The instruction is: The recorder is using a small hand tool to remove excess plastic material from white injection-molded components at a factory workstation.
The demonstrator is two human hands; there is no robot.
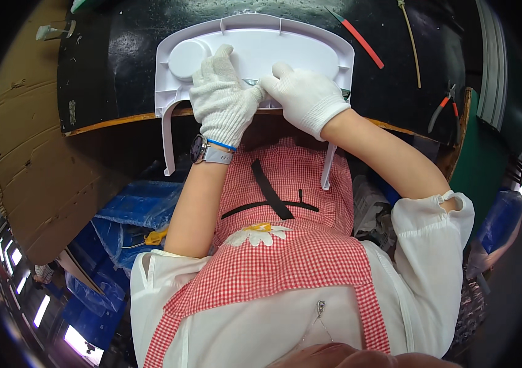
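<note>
A white moulded plastic part (pixel 297 52), shallow and rounded at its far side, lies at the table's near edge, with two legs curving toward my body. My left hand (pixel 221 92), in a knitted white glove, rests over its left half. The fingers stretch away from me beside a round raised disc (pixel 188 58), and the thumb reaches right. My right hand (pixel 304 97), also gloved in white, is closed, its fingertips meeting my left thumb near the part's near edge. A small greenish, shiny piece (pixel 250 81) shows between the hands. Whatever the right fingers pinch is hidden.
On the black tabletop (pixel 120 61) lie a red-handled tool with a pointed tip (pixel 362 43) and a thin stick (pixel 413 43). Red-and-black pliers (pixel 441 113) are at the right edge. Cardboard (pixel 34 153) stands at left, above blue plastic bags (pixel 135 208).
</note>
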